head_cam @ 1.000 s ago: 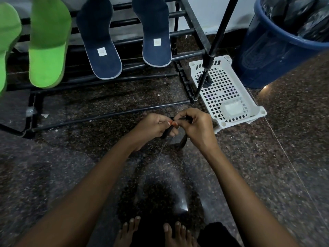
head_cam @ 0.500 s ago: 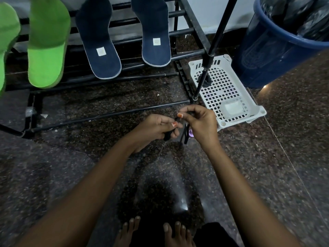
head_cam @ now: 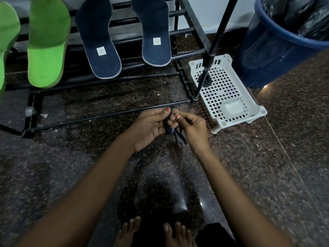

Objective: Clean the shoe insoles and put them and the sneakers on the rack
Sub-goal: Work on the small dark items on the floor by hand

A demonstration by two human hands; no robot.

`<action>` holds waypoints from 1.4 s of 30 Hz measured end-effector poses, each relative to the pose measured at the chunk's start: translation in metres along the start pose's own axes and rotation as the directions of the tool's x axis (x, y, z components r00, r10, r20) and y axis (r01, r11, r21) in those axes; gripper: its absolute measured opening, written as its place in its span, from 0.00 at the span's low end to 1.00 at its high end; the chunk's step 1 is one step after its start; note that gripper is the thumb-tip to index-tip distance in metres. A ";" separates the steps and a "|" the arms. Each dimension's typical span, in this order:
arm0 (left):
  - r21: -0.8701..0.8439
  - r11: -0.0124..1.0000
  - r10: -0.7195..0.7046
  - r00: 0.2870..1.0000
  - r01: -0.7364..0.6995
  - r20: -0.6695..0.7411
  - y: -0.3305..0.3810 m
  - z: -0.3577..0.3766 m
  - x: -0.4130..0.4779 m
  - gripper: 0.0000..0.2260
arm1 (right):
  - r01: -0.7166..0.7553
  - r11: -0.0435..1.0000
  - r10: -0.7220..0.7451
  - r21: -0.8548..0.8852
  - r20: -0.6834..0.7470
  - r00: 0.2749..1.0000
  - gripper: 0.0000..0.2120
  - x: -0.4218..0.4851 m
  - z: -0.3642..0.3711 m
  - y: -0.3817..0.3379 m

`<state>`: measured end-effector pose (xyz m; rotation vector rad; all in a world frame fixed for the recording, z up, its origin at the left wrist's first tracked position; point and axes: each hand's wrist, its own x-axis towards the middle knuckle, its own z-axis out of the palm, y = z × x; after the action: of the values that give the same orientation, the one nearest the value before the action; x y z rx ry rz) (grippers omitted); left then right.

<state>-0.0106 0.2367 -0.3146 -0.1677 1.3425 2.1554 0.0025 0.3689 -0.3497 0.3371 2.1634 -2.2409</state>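
Two green insoles (head_cam: 46, 45) and two navy insoles (head_cam: 99, 41) lean against the bars of the black shoe rack (head_cam: 192, 50) at the top. Just in front of the rack's lowest bar, my left hand (head_cam: 151, 124) grips a small bundle of black lace (head_cam: 168, 125). My right hand (head_cam: 193, 125) pinches the same lace from the right, and loose ends hang below the fingers. No sneakers are in view.
A white perforated plastic basket (head_cam: 226, 90) lies upside down right of the rack, with a black stand pole (head_cam: 213, 50) resting on it. A blue bucket (head_cam: 277, 49) with dark bags stands at the top right. My bare feet (head_cam: 153, 232) are on the dark granite floor.
Both hands have shifted slightly up and forward toward the rack's lowest bar while working the black lace; my left palm has turned more upward.
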 end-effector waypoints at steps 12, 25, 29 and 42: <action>-0.300 0.951 0.031 0.991 -0.070 -0.132 0.005 0.000 0.005 0.10 | 0.185 0.907 -0.152 -0.378 0.117 0.981 0.07 -0.008 0.006 0.008; 0.065 0.994 0.098 0.976 -0.086 -0.197 -0.006 -0.010 0.012 0.07 | 0.372 0.692 -0.260 -0.619 0.268 0.928 0.06 -0.014 0.003 0.005; 0.245 0.968 0.095 0.977 -0.046 -0.192 -0.009 -0.011 0.011 0.07 | 0.321 0.743 -0.238 -0.588 0.217 0.947 0.03 -0.013 -0.002 -0.001; 0.558 0.829 0.003 0.998 0.033 -0.064 -0.014 -0.006 0.006 0.12 | 0.182 0.912 -0.166 -0.368 0.073 0.983 0.04 -0.001 -0.007 -0.020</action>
<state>-0.0092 0.2381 -0.3307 -0.0095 1.9397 1.6604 0.0018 0.3769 -0.3299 0.0908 2.6195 -1.8210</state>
